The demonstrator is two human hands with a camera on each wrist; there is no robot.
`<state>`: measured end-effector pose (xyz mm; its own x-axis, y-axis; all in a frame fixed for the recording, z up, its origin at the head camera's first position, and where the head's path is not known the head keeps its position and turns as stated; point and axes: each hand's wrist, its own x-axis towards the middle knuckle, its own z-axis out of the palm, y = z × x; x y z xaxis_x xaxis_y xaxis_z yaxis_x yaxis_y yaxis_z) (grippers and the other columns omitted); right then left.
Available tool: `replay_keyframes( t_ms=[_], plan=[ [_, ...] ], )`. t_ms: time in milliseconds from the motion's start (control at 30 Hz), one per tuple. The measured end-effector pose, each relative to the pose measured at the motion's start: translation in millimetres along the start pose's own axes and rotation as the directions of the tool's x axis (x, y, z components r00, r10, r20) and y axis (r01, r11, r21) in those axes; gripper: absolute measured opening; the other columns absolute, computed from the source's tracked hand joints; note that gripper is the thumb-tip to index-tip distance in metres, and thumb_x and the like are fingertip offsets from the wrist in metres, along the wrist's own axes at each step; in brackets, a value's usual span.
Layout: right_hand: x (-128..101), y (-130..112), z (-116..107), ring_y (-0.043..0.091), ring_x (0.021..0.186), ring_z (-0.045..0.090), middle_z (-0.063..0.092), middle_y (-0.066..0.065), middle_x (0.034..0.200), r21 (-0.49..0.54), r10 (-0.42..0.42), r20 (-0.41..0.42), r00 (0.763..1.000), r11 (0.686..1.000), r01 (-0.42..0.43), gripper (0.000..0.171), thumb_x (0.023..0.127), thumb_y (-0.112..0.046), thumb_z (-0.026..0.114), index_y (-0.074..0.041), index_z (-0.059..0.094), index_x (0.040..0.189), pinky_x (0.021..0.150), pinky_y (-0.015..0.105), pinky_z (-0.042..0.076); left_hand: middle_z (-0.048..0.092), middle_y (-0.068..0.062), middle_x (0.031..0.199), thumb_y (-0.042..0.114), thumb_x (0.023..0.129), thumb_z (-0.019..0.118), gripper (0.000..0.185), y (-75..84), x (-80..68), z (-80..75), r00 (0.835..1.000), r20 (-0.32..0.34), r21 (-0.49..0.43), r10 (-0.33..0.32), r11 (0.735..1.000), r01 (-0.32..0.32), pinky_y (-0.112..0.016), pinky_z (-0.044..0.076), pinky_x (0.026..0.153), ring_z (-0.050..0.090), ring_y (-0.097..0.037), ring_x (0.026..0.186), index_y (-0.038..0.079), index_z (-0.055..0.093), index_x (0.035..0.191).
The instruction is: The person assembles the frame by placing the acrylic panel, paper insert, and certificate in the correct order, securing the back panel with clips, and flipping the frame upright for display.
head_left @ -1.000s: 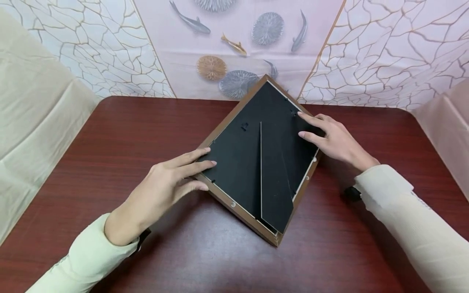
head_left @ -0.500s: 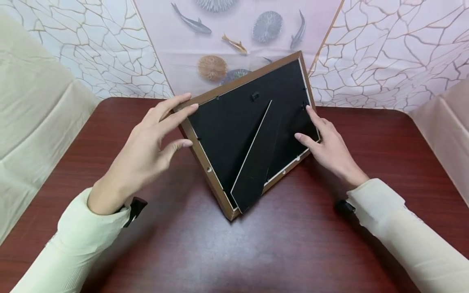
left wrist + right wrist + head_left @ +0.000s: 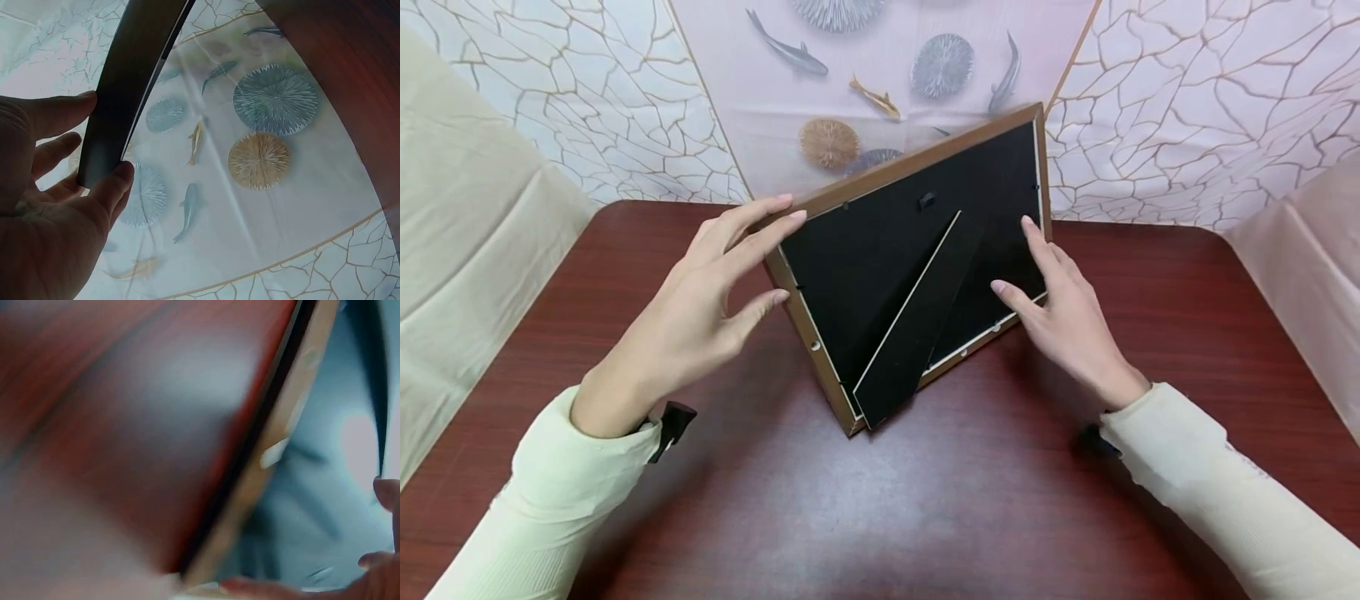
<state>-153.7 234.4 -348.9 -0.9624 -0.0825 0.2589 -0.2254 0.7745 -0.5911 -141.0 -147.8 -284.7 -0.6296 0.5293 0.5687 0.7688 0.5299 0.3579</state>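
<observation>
A picture frame [image 3: 842, 283] with a brown wooden border stands tilted over the table, its black back facing me. Its easel leg [image 3: 910, 325] slants across the back down to the lower left corner. My left hand [image 3: 688, 296] holds the upper left corner; in the left wrist view, thumb and fingers lie on either side of the frame's dark edge [image 3: 128, 94]. With fingers spread, my right hand [image 3: 1071, 325] lies over the right part of the back, fingertips at the board. The right wrist view is blurred; the wooden border [image 3: 269, 450] runs through it beside the fingers.
The dark red wooden table [image 3: 880, 517] spreads beneath the frame. Behind it hangs a cloth [image 3: 887, 50] printed with fish and round shapes. Pale fabric [image 3: 467, 250] borders the left side, and more fabric [image 3: 1307, 250] the right.
The frame has turned clockwise and tipped more upright, its bottom corner shifting left. My left hand has risen at its corner. The right hand has shifted slightly left over the last half second.
</observation>
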Motion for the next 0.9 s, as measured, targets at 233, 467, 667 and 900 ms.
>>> replay_keyframes(
  t_ms=[233,467,667,900],
  plan=[
    [-18.2,-59.0,15.0,0.035,0.096,0.065,0.051,0.028,0.136,-0.053,-0.223,-0.044,0.974,0.974,0.221,0.071,0.099,-0.026,0.074,-0.026,0.042,0.162,0.076,0.051,0.056,0.048,-0.013,0.161,-0.014,0.086,0.074,0.072,7.3,2.2,0.7,1.000,-0.025,0.009,0.015,1.000,-0.015,-0.048,0.035,0.115,0.045,-0.036,0.141,0.006,0.054,0.152],
    [-24.4,-77.2,30.2,0.045,0.115,0.061,0.037,0.028,0.148,-0.118,-0.276,-0.073,0.958,0.957,0.266,0.050,0.098,-0.031,0.076,-0.019,0.061,0.144,0.078,0.055,0.059,0.050,-0.017,0.158,-0.019,0.084,0.068,0.072,19.7,8.6,-0.6,0.994,-0.035,0.042,0.100,0.994,-0.098,-0.048,0.034,0.109,0.047,-0.041,0.131,0.002,0.053,0.151],
    [-23.4,-72.5,34.5,0.050,0.116,0.058,0.037,0.029,0.145,-0.098,-0.342,-0.115,0.932,0.938,0.332,0.038,0.097,-0.023,0.076,-0.009,0.066,0.131,0.080,0.051,0.060,0.051,-0.019,0.155,-0.024,0.085,0.063,0.069,21.1,12.0,1.0,0.982,-0.054,0.121,0.179,0.978,-0.171,-0.054,0.035,0.108,0.047,-0.046,0.127,0.003,0.056,0.148],
    [-30.8,-64.0,29.3,0.048,0.117,0.061,0.038,0.026,0.145,-0.032,-0.380,-0.158,0.911,0.924,0.380,0.032,0.095,-0.018,0.078,-0.009,0.071,0.126,0.078,0.047,0.061,0.045,-0.013,0.162,-0.031,0.083,0.048,0.082,27.0,12.5,-1.1,0.981,0.012,0.208,0.194,0.959,-0.193,-0.059,0.031,0.114,0.040,-0.050,0.130,0.013,0.055,0.152]
  ],
)
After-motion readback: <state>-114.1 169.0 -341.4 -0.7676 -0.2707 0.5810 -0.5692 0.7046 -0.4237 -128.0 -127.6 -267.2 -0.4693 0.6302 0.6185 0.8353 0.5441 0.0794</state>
